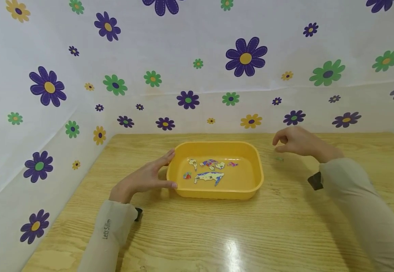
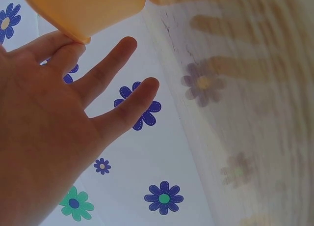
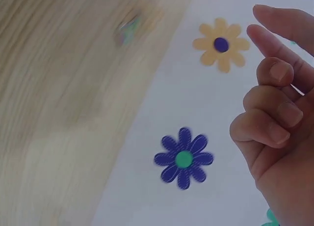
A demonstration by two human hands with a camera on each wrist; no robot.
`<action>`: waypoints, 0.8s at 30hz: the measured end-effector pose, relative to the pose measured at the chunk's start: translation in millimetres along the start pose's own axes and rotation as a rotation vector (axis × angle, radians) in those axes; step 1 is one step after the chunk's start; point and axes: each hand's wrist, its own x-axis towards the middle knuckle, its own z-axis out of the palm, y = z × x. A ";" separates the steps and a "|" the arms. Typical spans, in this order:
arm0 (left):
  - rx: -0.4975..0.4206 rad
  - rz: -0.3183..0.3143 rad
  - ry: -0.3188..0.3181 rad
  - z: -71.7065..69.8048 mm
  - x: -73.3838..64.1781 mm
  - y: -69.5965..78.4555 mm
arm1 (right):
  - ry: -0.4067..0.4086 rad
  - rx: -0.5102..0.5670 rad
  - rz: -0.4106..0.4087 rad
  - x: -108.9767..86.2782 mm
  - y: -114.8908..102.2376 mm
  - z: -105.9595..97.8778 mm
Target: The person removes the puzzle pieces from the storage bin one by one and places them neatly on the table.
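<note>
A yellow plastic tray (image 1: 217,194) stands on the wooden table in the head view. Several flat, irregular cutout pieces lie inside it, among them a long cream-and-blue piece (image 1: 207,176) and a pink one (image 1: 232,164). My left hand (image 1: 149,175) touches the tray's left end, thumb at the front corner and fingers along the side. In the left wrist view, two fingers stretch out straight below the tray rim (image 2: 84,39). To the right of the tray, my right hand (image 1: 298,141) hovers above a small greenish piece (image 1: 279,159), thumb and index finger apart, the other fingers curled, holding nothing.
The light wooden table (image 1: 190,230) extends around the tray. A white cloth (image 1: 200,41) with purple, green and yellow flowers hangs behind the table and along its left side. Light glares off the tabletop near the front.
</note>
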 end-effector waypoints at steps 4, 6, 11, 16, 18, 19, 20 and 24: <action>-0.004 -0.006 0.000 0.3 -0.2 0.2 | 0.020 0.062 -0.032 6.7 -14.2 0.2; -0.006 -0.007 0.000 0.4 -0.4 0.5 | 0.038 0.090 -0.061 10.3 -19.8 1.1; -0.001 -0.008 -0.002 0.6 -0.5 1.8 | 0.061 0.144 -0.150 20.9 -32.6 5.9; 0.005 -0.008 -0.006 0.5 -0.3 2.3 | 0.063 0.143 -0.194 30.9 -46.3 12.2; 0.006 -0.007 -0.007 0.4 -0.3 2.3 | 0.052 0.153 -0.187 34.2 -51.8 15.0; 0.005 -0.008 -0.007 0.4 -0.3 2.3 | 0.045 0.162 -0.184 36.1 -54.2 16.6; 0.004 -0.008 -0.007 0.3 -0.3 2.3 | 0.041 0.168 -0.187 37.9 -56.6 18.2; 0.000 -0.013 -0.007 0.0 -0.5 2.6 | 0.015 0.166 -0.206 46.6 -62.4 26.3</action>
